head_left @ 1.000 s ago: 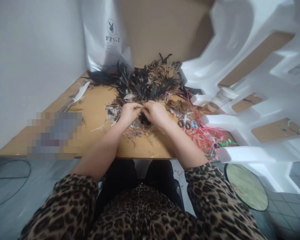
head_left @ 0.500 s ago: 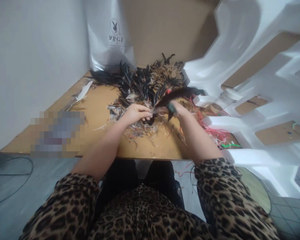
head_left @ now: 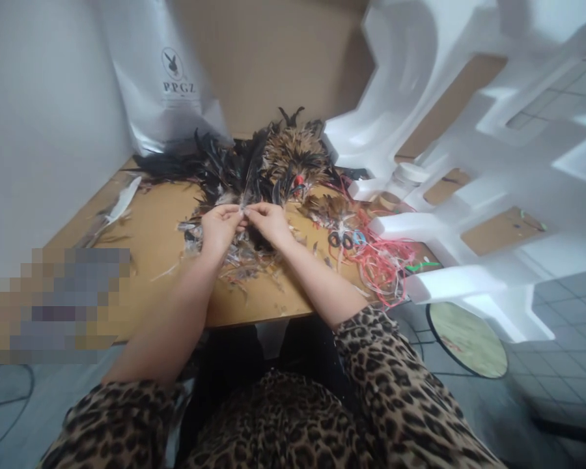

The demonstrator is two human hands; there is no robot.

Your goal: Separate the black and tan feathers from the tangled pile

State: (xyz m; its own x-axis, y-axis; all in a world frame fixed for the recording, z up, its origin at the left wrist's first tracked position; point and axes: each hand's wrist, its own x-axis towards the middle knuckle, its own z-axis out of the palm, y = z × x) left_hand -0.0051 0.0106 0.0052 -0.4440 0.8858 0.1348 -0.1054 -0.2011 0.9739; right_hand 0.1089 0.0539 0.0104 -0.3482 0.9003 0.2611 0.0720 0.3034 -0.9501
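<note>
The left hand [head_left: 219, 228] and right hand [head_left: 272, 225] pinch a dark feather [head_left: 254, 158] between their fingers; the silver PPGZ bag [head_left: 163, 114] hides any contents.

a plain pale-grey wall [head_left: 43, 117] rose at ten o'clock, and a flat brown panel [head_left: 273, 58], shadowed along its right side, stood at twelve. a yellow-brown table [head_left: 163, 205] filled the middle. grey tiled floor [head_left: 566, 335] and a round pale-green surface with a dark rim [head_left: 469, 339] lay at four o'clock.
</note>
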